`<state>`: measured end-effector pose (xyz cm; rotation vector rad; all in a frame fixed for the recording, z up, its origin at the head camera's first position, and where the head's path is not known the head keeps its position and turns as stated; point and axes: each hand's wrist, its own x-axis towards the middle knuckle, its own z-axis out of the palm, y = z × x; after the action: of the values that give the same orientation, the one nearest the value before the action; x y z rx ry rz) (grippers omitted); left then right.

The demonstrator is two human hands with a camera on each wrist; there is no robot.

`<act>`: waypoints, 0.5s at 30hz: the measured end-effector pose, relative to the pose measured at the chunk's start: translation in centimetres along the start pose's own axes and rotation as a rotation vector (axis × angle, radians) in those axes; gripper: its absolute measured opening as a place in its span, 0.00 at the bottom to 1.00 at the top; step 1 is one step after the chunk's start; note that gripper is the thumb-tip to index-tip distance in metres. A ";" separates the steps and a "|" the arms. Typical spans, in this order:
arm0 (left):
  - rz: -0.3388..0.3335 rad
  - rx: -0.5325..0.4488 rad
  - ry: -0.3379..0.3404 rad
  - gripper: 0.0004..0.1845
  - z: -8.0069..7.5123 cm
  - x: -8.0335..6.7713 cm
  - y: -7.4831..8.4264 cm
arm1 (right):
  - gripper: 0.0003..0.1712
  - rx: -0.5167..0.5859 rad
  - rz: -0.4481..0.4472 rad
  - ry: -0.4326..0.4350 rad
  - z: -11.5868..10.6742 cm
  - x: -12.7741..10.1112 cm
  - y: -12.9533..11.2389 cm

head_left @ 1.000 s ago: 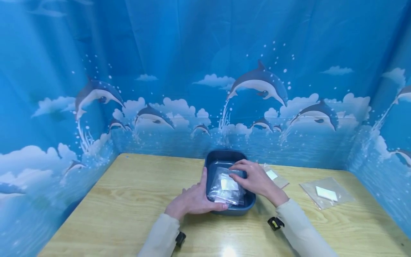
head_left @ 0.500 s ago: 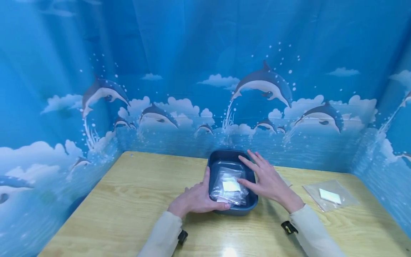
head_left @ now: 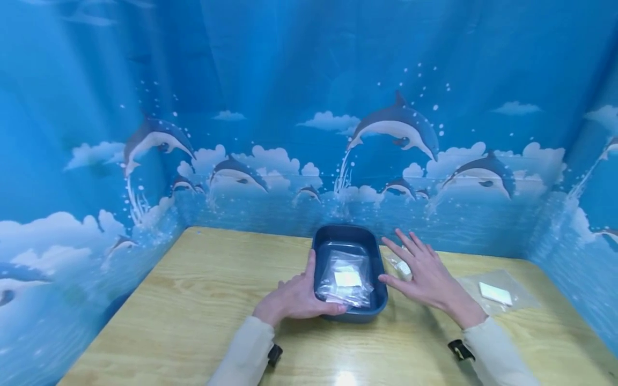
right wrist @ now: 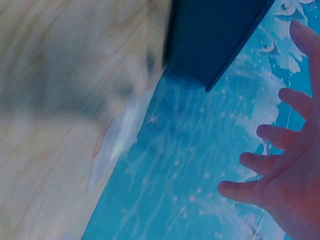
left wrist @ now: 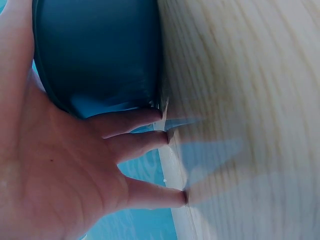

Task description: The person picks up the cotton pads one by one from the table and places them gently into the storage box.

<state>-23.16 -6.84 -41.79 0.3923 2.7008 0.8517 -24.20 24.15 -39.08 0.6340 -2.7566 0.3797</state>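
Note:
A dark blue plastic bin (head_left: 369, 236) stands on the table and holds a pile of clear zip bags (head_left: 338, 268), the top one with a white rectangle. My left hand (head_left: 295, 300) rests against its near left corner, thumb across the front rim and index finger along the left side. In the left wrist view the other fingers (left wrist: 145, 192) are straight and spread, tips at the tabletop beside the bin wall (left wrist: 100, 55). My right hand (head_left: 427, 279) hovers just right of the bin with fingers spread, holding nothing. It partly covers another clear bag (head_left: 404, 269) behind it.
Further right on the wooden table (head_left: 217, 284) lies a flat clear bag (head_left: 495, 293) with a white rectangle, partly overlapped by my right wrist. A blue curtain (head_left: 289, 107) printed with dolphins and clouds encloses the table's back and sides.
My right hand has lifted off the bags in the bin, spread its fingers and moved right, out past the bin's right rim. The left hand keeps its place on the bin.

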 end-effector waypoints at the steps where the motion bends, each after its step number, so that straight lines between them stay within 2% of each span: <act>1: 0.004 0.000 0.000 0.79 0.0 0.0 0.0 | 0.48 0.000 0.005 0.002 -0.2 -0.2 0.3; 9: -0.005 0.004 0.022 0.79 -0.3 -0.1 -0.3 | 0.46 -0.001 0.041 0.020 -1.2 -1.4 2.2; 15: -0.003 -0.001 0.004 0.79 -0.1 0.1 -0.1 | 0.45 0.011 0.064 0.047 -1.8 -3.1 3.9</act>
<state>-23.27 -6.90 -41.78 0.3860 2.7037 0.8540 -22.94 29.32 -39.19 0.5332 -2.7374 0.4188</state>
